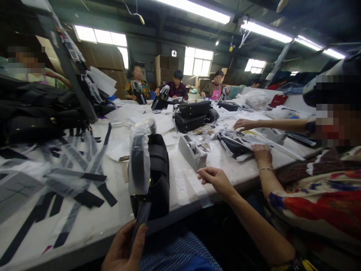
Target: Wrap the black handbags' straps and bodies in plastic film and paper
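A black handbag [160, 169] stands at the table's front edge, its handle [139, 162] wrapped in clear white plastic. At the bottom, my left hand [126, 244] is closed, thumb against fingers, on a dark bag strap [143, 212] that runs up to the bag. My right hand [213, 180] is to the right of the bag, thumb and fingertips pinched together. It is just in front of a grey tape dispenser [191, 154]. Whatever may be between those fingertips is too small to make out. Clear strips [194, 184] lie on the table beneath it.
Plastic-wrapped black straps [81, 173] cover the table's left side, with piled black bags [34, 109] behind. More black bags [193, 114] are stacked mid-table. At right, a co-worker's hands [262, 156] work over another bag [234, 145]. Several people sit across the table. A slanted metal post [76, 75] rises at left.
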`<state>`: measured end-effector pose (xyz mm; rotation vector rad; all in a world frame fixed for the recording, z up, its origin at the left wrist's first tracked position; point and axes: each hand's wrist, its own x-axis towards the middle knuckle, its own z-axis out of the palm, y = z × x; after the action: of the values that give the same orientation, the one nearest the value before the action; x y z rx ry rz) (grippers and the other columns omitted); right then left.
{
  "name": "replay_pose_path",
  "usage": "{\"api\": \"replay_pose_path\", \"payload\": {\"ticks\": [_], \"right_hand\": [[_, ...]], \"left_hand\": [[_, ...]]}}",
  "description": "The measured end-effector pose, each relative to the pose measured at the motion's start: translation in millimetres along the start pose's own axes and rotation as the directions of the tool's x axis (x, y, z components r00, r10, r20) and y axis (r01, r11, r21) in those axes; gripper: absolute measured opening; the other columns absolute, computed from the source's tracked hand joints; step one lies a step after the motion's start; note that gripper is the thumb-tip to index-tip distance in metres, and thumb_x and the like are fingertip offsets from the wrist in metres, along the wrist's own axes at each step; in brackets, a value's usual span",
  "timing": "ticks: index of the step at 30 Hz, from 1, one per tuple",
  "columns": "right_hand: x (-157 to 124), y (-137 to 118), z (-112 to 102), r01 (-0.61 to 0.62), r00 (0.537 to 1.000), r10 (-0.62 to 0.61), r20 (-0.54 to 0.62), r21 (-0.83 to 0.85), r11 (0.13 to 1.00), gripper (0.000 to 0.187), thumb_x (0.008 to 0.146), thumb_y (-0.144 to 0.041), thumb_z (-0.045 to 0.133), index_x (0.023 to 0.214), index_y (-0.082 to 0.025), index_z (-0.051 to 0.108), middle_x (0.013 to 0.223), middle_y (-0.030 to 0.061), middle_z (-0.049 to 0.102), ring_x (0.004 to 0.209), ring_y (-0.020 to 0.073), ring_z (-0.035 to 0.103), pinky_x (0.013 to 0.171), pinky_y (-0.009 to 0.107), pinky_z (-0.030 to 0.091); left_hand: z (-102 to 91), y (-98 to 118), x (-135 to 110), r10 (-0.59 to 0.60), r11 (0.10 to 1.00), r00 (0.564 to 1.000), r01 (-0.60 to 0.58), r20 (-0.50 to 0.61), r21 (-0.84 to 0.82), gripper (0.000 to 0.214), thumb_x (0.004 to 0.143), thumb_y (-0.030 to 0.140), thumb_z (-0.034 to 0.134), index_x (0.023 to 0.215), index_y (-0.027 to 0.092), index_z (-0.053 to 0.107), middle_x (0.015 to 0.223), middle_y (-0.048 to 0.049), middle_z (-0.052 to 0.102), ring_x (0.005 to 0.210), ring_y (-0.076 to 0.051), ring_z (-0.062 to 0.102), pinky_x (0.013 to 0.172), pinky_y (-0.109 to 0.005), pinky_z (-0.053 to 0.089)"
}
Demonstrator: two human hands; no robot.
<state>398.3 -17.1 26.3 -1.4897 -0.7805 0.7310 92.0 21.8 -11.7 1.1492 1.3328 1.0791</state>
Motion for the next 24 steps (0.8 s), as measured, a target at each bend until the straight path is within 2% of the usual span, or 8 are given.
{"api": "replay_pose_path", "payload": {"ticks": [3, 6, 8, 11, 15, 18, 21, 24], "right_hand": [[-41, -20, 39, 0.000, 0.959, -0.009, 0.284, 0.033, 0.999, 0.032, 0.079, -0.046, 0.076, 0.082, -0.014, 0.076, 0.069, 0.0029, 0.071, 0.055, 0.0089, 0.059, 0.058, 0.021, 0.049], [-74, -35, 80, -0.035, 0.884, -0.001, 0.467, 0.069, 0.997, 0.031, 0.083, -0.046, 0.073, 0.081, -0.015, 0.076, 0.066, 0.0022, 0.070, 0.054, 0.0101, 0.059, 0.055, 0.021, 0.048], [-85, -39, 104, -0.036, 0.859, 0.000, 0.512, 0.059, 0.998, 0.030, 0.084, -0.045, 0.072, 0.079, -0.016, 0.075, 0.064, 0.0017, 0.069, 0.052, 0.0103, 0.058, 0.051, 0.020, 0.046], [-86, -38, 130, 0.032, 0.889, -0.012, 0.459, -0.036, 0.999, 0.031, 0.085, -0.044, 0.070, 0.071, -0.016, 0.074, 0.059, 0.0009, 0.067, 0.050, 0.0097, 0.056, 0.048, 0.019, 0.042], [-74, -30, 138, 0.098, 0.916, -0.021, 0.401, -0.173, 0.980, 0.035, 0.085, -0.044, 0.069, 0.064, -0.016, 0.072, 0.055, 0.0004, 0.064, 0.050, 0.0096, 0.053, 0.048, 0.019, 0.040], [-67, -22, 131, 0.048, 0.850, 0.010, 0.527, -0.095, 0.994, 0.032, 0.088, -0.042, 0.065, 0.073, -0.016, 0.074, 0.062, 0.0004, 0.067, 0.054, 0.0100, 0.056, 0.054, 0.020, 0.044], [-64, -15, 123, 0.018, 0.746, -0.035, 0.665, 0.033, 0.999, 0.028, 0.092, -0.038, 0.061, 0.085, -0.016, 0.075, 0.077, 0.0017, 0.071, 0.066, 0.0111, 0.061, 0.068, 0.022, 0.049], [-66, -10, 124, 0.025, 0.752, -0.063, 0.656, 0.068, 0.997, 0.023, 0.093, -0.035, 0.060, 0.091, -0.017, 0.075, 0.079, 0.0011, 0.070, 0.069, 0.0123, 0.062, 0.072, 0.023, 0.050]], "left_hand": [[-0.2, 5, -3, 0.044, 0.998, 0.998, -0.042, 0.043, -0.045, 0.053, 0.065, 0.059, 0.081, 0.097, 0.017, 0.072, 0.099, -0.0071, 0.076, 0.098, -0.027, 0.070, 0.090, -0.034, 0.055], [1.6, 12, -7, 0.127, 0.991, 0.989, -0.123, 0.077, -0.057, 0.045, 0.072, 0.054, 0.079, 0.096, 0.017, 0.072, 0.097, -0.0083, 0.075, 0.095, -0.026, 0.070, 0.087, -0.034, 0.055], [2.5, 15, -10, 0.161, 0.986, 0.982, -0.155, 0.096, -0.060, 0.039, 0.076, 0.050, 0.077, 0.097, 0.017, 0.071, 0.095, -0.0078, 0.075, 0.093, -0.025, 0.070, 0.083, -0.033, 0.055], [2.6, 18, -12, 0.193, 0.980, 0.976, -0.186, 0.101, -0.074, 0.034, 0.079, 0.047, 0.075, 0.096, 0.018, 0.071, 0.095, -0.0074, 0.074, 0.091, -0.023, 0.069, 0.082, -0.031, 0.055], [0.9, 21, -13, 0.195, 0.976, 0.972, -0.179, 0.129, -0.125, 0.031, 0.079, 0.044, 0.076, 0.095, 0.017, 0.072, 0.095, -0.0065, 0.073, 0.094, -0.021, 0.067, 0.087, -0.029, 0.053], [-1.4, 24, -15, 0.062, 0.967, 0.971, -0.001, 0.232, -0.254, 0.030, 0.082, 0.042, 0.075, 0.099, 0.018, 0.070, 0.079, 0.0002, 0.065, 0.066, -0.009, 0.057, 0.066, -0.017, 0.049], [-4.4, 26, -19, -0.121, 0.904, 0.919, 0.258, 0.376, -0.341, 0.031, 0.085, 0.045, 0.072, 0.098, 0.017, 0.068, 0.066, 0.0058, 0.051, 0.045, -0.001, 0.027, 0.039, -0.012, 0.023], [-6.5, 27, -19, -0.163, 0.862, 0.876, 0.350, 0.455, -0.366, 0.033, 0.087, 0.048, 0.068, 0.088, 0.014, 0.065, 0.069, 0.0051, 0.050, 0.044, 0.000, 0.018, 0.038, -0.013, 0.014]]}}
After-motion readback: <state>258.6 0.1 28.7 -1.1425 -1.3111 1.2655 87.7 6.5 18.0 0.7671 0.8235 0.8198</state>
